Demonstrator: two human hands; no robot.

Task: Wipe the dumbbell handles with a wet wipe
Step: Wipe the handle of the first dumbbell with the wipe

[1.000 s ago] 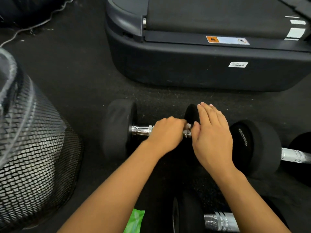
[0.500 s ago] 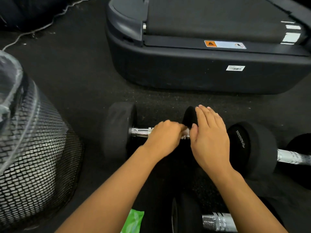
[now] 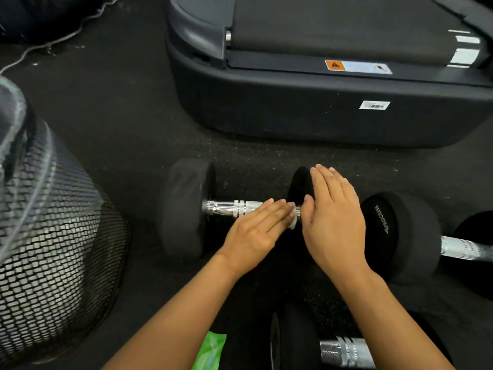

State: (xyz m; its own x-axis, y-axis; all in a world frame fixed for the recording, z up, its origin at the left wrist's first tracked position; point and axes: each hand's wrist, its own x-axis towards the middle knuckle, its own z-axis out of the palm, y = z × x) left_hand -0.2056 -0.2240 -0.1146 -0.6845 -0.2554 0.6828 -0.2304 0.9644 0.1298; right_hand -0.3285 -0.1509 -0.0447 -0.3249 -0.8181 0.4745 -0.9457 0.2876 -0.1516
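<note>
A black dumbbell (image 3: 184, 209) with a chrome handle (image 3: 232, 208) lies on the dark floor in the middle of the head view. My left hand (image 3: 256, 231) lies over the right part of the handle with fingers stretched out, pressing a small white wet wipe (image 3: 292, 221) that peeks out at the fingertips. My right hand (image 3: 333, 217) rests flat against the dumbbell's right head (image 3: 298, 185), fingers straight and together. The left part of the handle is bare and shiny.
A second dumbbell (image 3: 405, 236) lies just right of my right hand, a third (image 3: 344, 351) near the bottom edge. A green wipe pack (image 3: 210, 351) sits under my left forearm. A mesh bin (image 3: 53, 249) stands at left, a treadmill base (image 3: 320, 116) behind.
My left hand has gone from a fist curled round the handle to flat, stretched fingers, and more of the chrome handle shows. My right hand stays on the dumbbell's head.
</note>
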